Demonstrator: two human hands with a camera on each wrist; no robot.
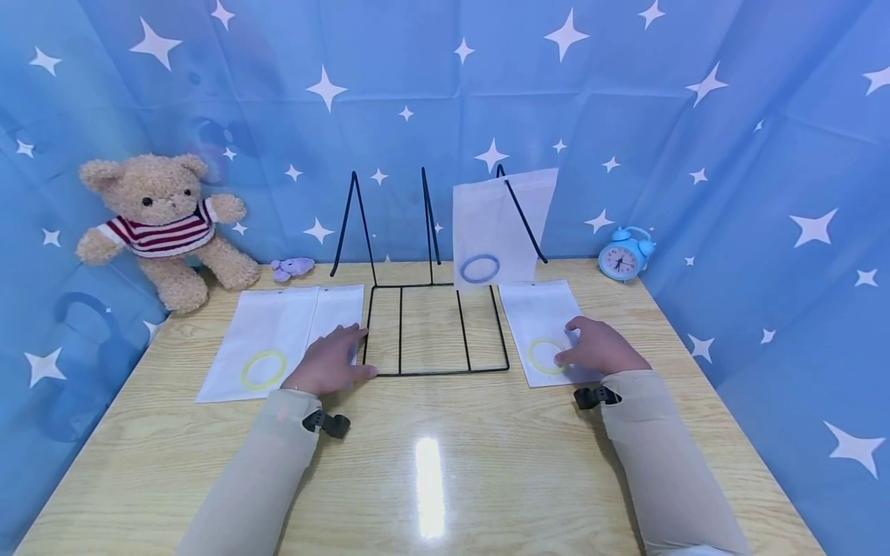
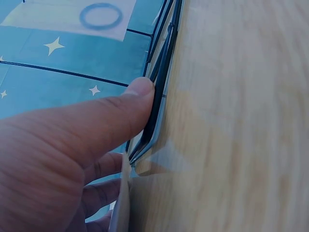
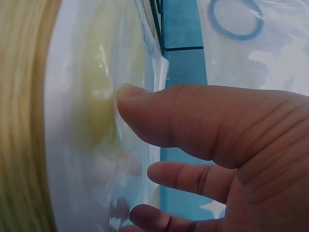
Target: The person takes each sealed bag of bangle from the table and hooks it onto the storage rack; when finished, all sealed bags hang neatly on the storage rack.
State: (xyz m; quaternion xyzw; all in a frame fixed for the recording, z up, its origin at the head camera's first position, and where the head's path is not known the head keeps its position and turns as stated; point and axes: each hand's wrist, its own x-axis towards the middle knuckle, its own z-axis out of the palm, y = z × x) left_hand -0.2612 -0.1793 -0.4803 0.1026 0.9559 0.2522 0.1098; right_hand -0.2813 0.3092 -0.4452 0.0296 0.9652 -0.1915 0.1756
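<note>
At the table's middle stands a black wire rack [image 1: 438, 374] with upright bent prongs. My left hand [image 1: 327, 361] is at its front left corner, the thumb touching the black wire [image 2: 158, 104] and the fingers spread along the left side. Under my right hand [image 1: 605, 347] lies a white translucent bag [image 1: 538, 305] with a yellow ring [image 1: 534, 357]. The right thumb touches the bag near the ring, apart from the fingers. Another white bag [image 1: 504, 224], with a blue ring [image 1: 480, 269], hangs from the rack's right prong.
Left of the rack lie white bags [image 1: 278, 320], one showing a yellow ring [image 1: 263, 370]. A teddy bear [image 1: 167, 224] and a small purple toy [image 1: 292, 268] are at the back left. A blue alarm clock [image 1: 623, 255] stands at the back right, before the starry curtain [image 1: 751, 177].
</note>
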